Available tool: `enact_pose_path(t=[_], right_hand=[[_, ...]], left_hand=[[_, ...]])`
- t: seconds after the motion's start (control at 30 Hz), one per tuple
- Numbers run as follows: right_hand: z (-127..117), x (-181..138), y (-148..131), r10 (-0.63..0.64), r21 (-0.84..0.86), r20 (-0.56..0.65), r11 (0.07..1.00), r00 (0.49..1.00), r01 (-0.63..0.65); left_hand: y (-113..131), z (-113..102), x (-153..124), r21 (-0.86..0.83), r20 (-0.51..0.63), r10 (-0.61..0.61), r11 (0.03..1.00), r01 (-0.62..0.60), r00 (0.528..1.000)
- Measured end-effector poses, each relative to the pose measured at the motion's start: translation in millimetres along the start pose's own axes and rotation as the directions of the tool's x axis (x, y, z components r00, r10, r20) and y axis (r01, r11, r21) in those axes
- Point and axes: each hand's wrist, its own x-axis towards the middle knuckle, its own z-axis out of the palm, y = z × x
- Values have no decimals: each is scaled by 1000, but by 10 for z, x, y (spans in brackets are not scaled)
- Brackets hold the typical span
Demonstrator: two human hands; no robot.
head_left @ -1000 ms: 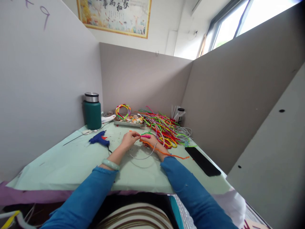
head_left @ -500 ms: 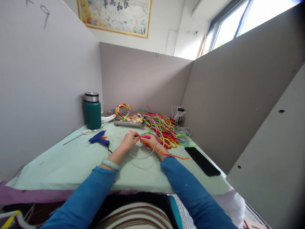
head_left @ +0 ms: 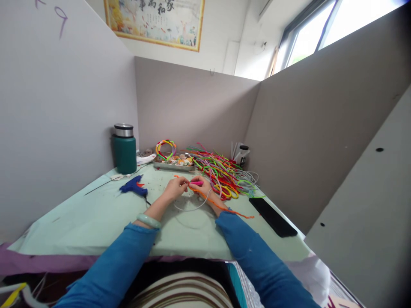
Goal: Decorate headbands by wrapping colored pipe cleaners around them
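Orange cord, one length, fuzzy: we find it at the middle of the table, running from between the hands toward the person's right and slightly nearer the body. Its long axis slants in front of the right wrist; the loose end points toward the black flat slab. A small orange tip also shows just beyond the left hand.

Pink strand, short visible stretch: lies nearly level, left to right, at the right fingers.

Grey wire, thin: bowed toward the body, below both hands; we cannot tell where its ends are fixed.

Left hand: fingers curled, thumb and fingertips pinched together on the orange cord, close to the other hand.

Right hand: fingers bent inward, closed about the orange cord and pink strand; we cannot make out each fingertip.

Surroundings: blue glue gun, left of the hands, nozzle pointing away; green bottle, upright; metal tray with a multicoloured hoop; heap of coloured cords, just beyond the right hand.
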Motion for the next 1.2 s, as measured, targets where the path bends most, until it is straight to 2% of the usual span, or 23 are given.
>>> enact_pose_path(t=[0.2,0.3,0.4,0.53,0.67,0.8,0.9,1.2], right_hand=[[-51,52,36,-95,-113,-96,990,991,85],[-76,53,21,-222,-238,-66,950,973,201],[-89,31,4,-334,-397,61,857,941,330],[-96,-1,-19,-387,-554,185,718,903,421],[-72,-35,-68,-406,-687,235,573,883,447],[4,-77,-114,-436,-773,227,463,871,433],[49,-84,-108,-446,-785,215,450,869,426],[23,-23,-43,-422,-735,241,508,874,449]], left_hand=[[-26,0,3,-98,40,-71,992,75,997],[-35,0,2,-28,16,-96,995,97,995],[-16,-5,-6,82,-18,-81,993,82,997],[22,-15,-24,109,-2,-87,990,87,996],[26,-14,-28,124,12,-78,989,76,997],[6,2,-12,169,25,-63,984,58,998],[-12,12,2,189,29,-79,979,72,996],[-8,1,1,178,32,-95,980,88,995]])
